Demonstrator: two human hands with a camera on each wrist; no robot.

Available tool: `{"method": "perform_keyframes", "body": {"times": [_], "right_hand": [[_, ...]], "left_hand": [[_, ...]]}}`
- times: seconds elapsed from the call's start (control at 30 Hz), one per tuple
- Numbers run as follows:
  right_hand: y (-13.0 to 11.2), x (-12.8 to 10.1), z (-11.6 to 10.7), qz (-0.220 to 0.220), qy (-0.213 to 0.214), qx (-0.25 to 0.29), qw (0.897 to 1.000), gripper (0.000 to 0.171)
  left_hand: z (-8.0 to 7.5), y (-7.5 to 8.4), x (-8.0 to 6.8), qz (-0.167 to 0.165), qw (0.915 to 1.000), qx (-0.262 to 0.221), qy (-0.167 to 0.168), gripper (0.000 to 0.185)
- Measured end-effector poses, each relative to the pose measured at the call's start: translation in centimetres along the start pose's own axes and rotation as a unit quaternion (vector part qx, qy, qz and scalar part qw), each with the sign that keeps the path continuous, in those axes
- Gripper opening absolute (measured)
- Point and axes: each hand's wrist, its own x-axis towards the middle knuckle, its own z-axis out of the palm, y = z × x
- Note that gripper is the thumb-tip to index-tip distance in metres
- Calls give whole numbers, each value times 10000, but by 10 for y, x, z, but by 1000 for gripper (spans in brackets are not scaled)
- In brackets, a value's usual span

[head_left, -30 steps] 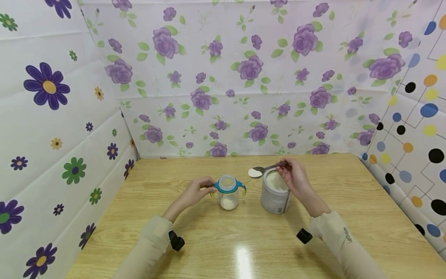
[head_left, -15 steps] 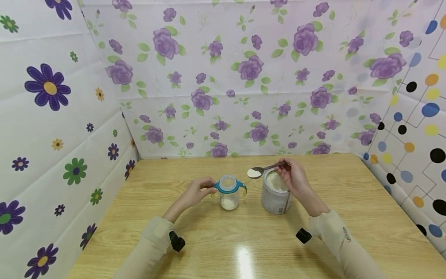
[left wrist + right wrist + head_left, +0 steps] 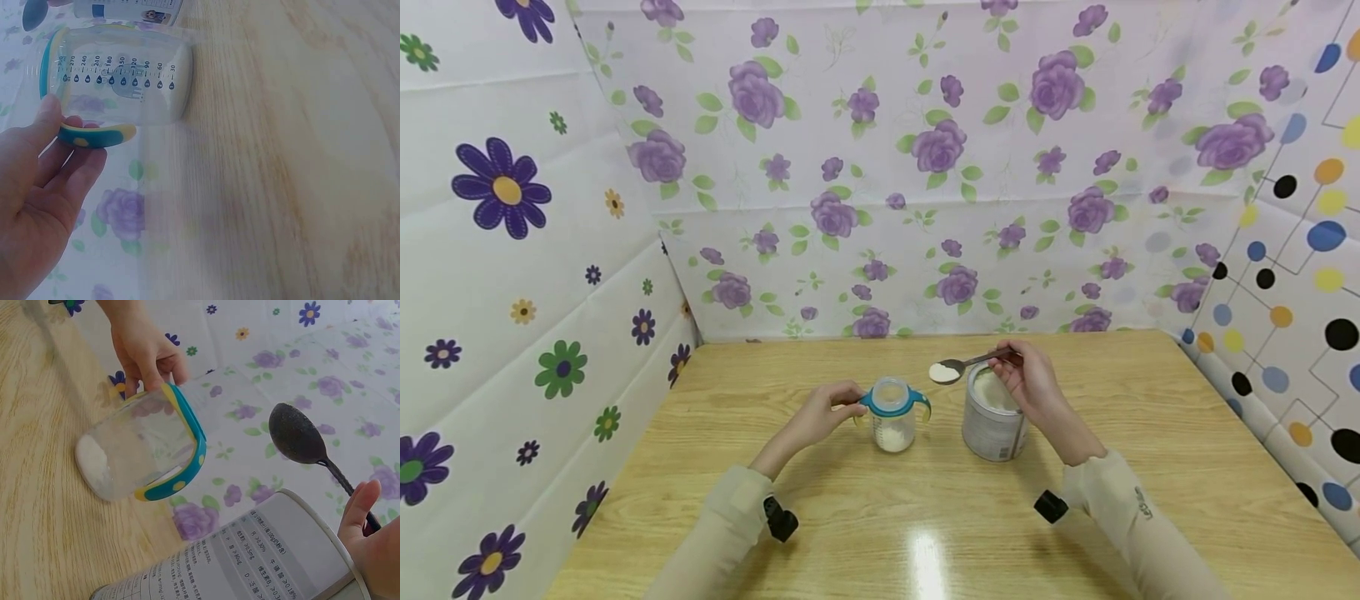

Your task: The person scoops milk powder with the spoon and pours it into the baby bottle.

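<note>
A clear baby bottle (image 3: 892, 429) with a blue-and-yellow handle ring stands upright on the table, white powder in its bottom. My left hand (image 3: 820, 414) pinches its left handle (image 3: 94, 135) between thumb and fingers. In my right hand (image 3: 1032, 383) is the handle of a dark spoon (image 3: 295, 434), its bowl heaped with white powder (image 3: 943, 372). That bowl hangs in the air between the bottle and an open milk powder can (image 3: 992, 429), higher than the bottle's mouth. The right hand is over the can's rim and hides part of its opening.
The wooden table (image 3: 865, 525) carries the bottle and the can side by side. Patterned cloth walls (image 3: 880, 208) enclose its back and both sides. Small black cameras (image 3: 1051, 506) sit at the wrists.
The spoon has moved slightly left, towards the bottle, still carrying powder. My left hand and the bottle have stayed in place.
</note>
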Motion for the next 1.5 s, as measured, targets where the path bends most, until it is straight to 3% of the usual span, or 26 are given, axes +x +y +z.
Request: {"method": "perform_keyframes", "body": {"times": [0.4,0.93,1.5], "right_hand": [[2,0,3,-26,-116,-93,9999,35],[6,2,8,21,-282,-298,9992,38],[10,4,12,112,-296,-319,9990,37]], "left_hand": [[-1,1,0,110,9998,177,-47,11],[-1,0,1,-59,9996,263,-56,9],[-2,3,-1,-18,9996,287,-58,11]]}}
